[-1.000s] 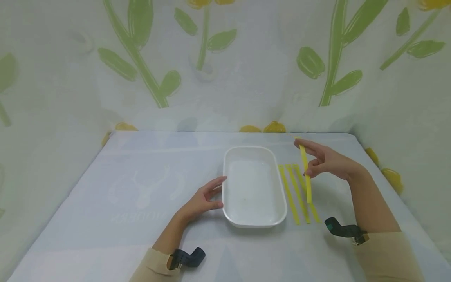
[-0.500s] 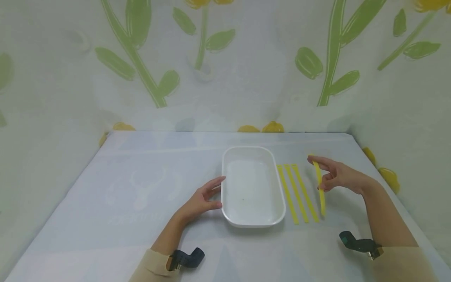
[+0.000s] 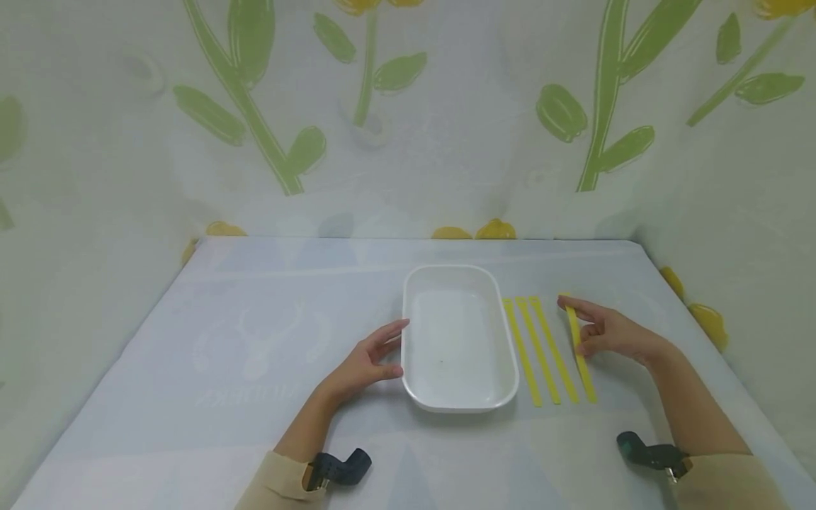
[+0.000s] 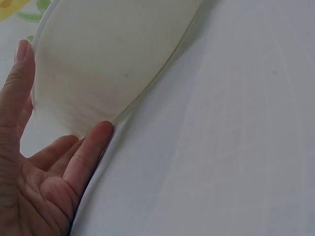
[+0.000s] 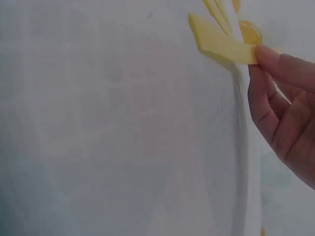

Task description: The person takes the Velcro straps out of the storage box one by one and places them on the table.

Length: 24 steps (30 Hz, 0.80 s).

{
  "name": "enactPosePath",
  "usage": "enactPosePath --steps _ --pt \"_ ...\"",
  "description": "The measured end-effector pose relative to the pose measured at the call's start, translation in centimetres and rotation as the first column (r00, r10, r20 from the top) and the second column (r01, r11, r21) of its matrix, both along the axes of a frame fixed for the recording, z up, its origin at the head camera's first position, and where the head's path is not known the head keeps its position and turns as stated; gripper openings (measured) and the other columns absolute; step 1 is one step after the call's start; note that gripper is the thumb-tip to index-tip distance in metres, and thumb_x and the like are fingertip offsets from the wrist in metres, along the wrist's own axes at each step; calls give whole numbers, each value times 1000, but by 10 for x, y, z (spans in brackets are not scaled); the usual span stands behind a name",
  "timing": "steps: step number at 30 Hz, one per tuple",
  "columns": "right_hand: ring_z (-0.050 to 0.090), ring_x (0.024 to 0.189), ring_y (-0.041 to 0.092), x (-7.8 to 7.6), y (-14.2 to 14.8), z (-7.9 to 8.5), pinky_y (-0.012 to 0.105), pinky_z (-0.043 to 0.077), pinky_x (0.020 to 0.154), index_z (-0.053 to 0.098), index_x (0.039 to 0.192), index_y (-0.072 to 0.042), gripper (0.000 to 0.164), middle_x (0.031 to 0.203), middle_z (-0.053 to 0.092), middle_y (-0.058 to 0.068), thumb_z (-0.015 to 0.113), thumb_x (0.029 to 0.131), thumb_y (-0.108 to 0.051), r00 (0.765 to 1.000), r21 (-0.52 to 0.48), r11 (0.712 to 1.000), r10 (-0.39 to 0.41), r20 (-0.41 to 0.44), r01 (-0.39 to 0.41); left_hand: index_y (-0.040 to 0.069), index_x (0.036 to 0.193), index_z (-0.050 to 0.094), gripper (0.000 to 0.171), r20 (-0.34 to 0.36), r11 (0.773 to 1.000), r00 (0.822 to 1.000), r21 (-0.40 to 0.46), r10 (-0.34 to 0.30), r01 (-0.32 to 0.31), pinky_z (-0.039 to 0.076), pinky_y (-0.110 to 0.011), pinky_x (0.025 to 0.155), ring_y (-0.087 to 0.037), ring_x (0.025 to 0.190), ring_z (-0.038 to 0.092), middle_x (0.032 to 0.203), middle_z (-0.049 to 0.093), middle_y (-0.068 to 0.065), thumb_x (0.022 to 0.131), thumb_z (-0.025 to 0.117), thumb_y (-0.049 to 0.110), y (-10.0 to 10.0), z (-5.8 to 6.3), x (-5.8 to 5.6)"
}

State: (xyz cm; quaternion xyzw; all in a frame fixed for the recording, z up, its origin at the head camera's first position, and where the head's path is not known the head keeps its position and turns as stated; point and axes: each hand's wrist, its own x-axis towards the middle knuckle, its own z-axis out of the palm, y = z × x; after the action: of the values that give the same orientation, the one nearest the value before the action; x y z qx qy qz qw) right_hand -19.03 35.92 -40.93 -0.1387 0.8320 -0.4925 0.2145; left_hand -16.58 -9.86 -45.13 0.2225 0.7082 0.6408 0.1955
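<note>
A deep white rectangular dish [image 3: 512,347] stands mid-table, its long side running away from me. My left hand [image 3: 362,365] rests its fingertips and thumb against the dish's left wall, fingers loosely bent; the left wrist view has those fingers [image 4: 91,152] at the wall. To the right, my right hand [image 3: 615,334] pinches a flat yellow strip [image 3: 582,368] between thumb and fingers. The strip's near end lies close over the table and its far end is at the forefinger. The right wrist view shows the thumb on the strip [image 5: 221,46].
Beside the dish's right wall lie three more yellow strips, a left one [image 3: 525,358], a middle one [image 3: 540,350] and a right one [image 3: 557,351], roughly parallel. A pale cloth covers the table [image 3: 255,425], and a flower-patterned curtain [image 3: 446,156] hangs behind it.
My right hand has carried its yellow strip right, down and toward me, from over the rightmost lying strip to a place beside it. My left hand has stayed at the dish.
</note>
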Motion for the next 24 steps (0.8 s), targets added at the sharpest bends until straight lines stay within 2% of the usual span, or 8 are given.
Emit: enactPosePath --steps 6,9,12,14,19,24 --pt "46 65 12 2 -4 -6 22 43 56 23 148 -1 91 145 29 26 75 74 -2 997 61 998 -24 -79 28 23 147 33 78 3 1000 1000 -20 7 -7 41 -46 102 -31 142 25 156 25 -5 81 75 17 0 -1 0" --pt "47 67 13 2 -5 -8 22 43 57 24 148 -1 90 123 47 23 74 74 -1 994 109 993 -34 -100 45 21 147 33 78 -3 1000 1000 -17 2 -2 41 -46 102 -33 141 25 156 25 -6 81 75 17 0 -2 -1" --pt "50 74 16 2 -5 -9 23 46 61 27 147 -2 88 108 53 19 75 74 -3 991 170 983 -41 -124 62 19 147 32 78 -9 1000 1000 -8 0 0 41 -46 102 -34 141 25 156 25 -7 82 75 17 0 -1 -1" --pt "50 82 19 2 -6 -9 23 46 65 30 147 -3 86 110 54 20 76 74 -6 989 212 975 -42 -145 72 18 148 32 79 -7 1000 1000 -3 1 -1 41 -46 101 -33 141 26 156 25 -7 82 75 16 0 -1 -1" --pt "43 95 25 2 -6 -9 23 42 71 39 142 -1 80 132 42 24 78 74 -14 982 294 951 -44 -186 98 16 148 30 80 -3 1000 1000 -1 -2 2 41 -46 102 -32 142 25 156 25 -6 82 74 13 0 -2 -1" --pt "37 96 27 2 -8 -7 26 36 73 45 136 5 73 132 33 27 78 75 -18 985 317 944 -37 -170 90 17 148 31 79 -5 1000 1000 8 -6 6 41 -45 103 -33 142 25 155 25 -7 81 75 13 -1 -1 -1"
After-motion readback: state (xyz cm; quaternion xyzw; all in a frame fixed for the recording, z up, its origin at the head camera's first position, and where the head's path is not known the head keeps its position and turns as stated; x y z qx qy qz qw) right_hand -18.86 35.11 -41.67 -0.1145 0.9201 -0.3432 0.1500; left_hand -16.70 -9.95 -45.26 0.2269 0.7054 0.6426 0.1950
